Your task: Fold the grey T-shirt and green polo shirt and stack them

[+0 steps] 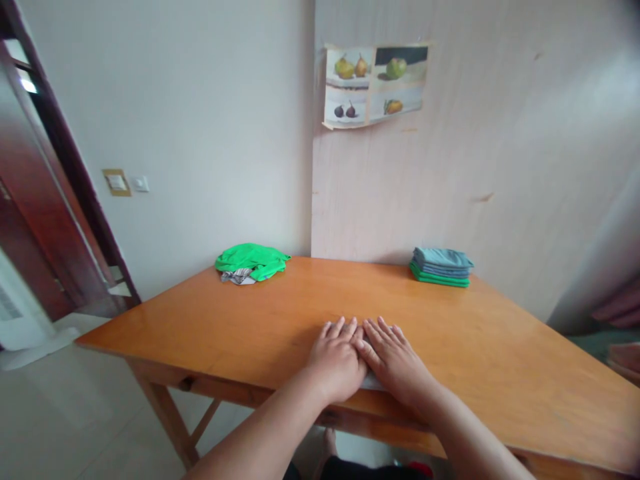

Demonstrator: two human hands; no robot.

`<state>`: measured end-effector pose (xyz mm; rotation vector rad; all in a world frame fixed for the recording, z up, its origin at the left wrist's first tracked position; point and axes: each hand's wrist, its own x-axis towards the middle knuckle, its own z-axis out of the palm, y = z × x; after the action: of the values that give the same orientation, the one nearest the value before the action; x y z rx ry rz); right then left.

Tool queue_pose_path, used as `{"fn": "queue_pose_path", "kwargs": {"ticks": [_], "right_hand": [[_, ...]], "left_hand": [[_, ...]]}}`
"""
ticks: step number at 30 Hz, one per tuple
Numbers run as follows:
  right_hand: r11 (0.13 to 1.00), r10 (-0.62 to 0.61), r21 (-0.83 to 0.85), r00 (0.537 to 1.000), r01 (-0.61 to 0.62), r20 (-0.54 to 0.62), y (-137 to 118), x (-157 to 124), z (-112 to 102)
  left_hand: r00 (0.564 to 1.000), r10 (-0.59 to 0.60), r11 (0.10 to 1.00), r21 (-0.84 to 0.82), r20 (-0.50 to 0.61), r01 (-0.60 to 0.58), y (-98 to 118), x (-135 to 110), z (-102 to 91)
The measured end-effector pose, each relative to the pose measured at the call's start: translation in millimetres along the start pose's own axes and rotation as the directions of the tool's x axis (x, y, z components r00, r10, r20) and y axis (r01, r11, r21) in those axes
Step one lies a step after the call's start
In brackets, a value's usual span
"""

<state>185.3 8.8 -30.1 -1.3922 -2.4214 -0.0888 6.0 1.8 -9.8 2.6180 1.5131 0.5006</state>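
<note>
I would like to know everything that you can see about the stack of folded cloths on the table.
The stack looks like soft fabric, folded into flat layers and piled fairly neatly. The top is pale grey-blue, the middle layers are darker blue-grey, and the bottom ones are green. It rests on the wooden table, at the far side toward the right, close to the wall; whether it touches the wall, I cannot tell.

Left hand (337, 363) and right hand (397, 363) bare; broad backs, rounded fingertips. Left forearm (265, 430) and right forearm (470, 427) bare too, smooth, tapering to the wrists. Black clothing (370, 471) at bottom edge, cut unclear. Small red patch (421, 469) beside it; cannot tell whether worn. Bare foot (329, 443), partly hidden.
</note>
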Motion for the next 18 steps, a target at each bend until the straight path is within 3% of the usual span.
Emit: {"fn": "queue_pose_path", "kwargs": {"ticks": [7,14,16,18], "right_hand": [[0.993,0.097,0.064,0.995,-0.095,-0.029,-2,0,1],[0.973,0.129,0.183,0.99,-0.137,0.057,3,4,-6],[0.963,0.131,0.228,0.989,-0.144,0.074,7,5,-10],[0.957,0.141,0.248,0.988,-0.154,0.067,9,5,-15]], "left_hand": [[1.0,-0.01,0.999,-0.034,-0.02,0.01,0,-1,2.6],[1.0,0.018,0.99,-0.141,-0.015,-0.02,-8,2,-2.6],[0.998,-0.029,0.971,-0.238,-0.063,0.013,-20,2,-4.4],[0.977,-0.156,0.93,-0.354,-0.143,0.096,-37,-1,-5.3]]}}
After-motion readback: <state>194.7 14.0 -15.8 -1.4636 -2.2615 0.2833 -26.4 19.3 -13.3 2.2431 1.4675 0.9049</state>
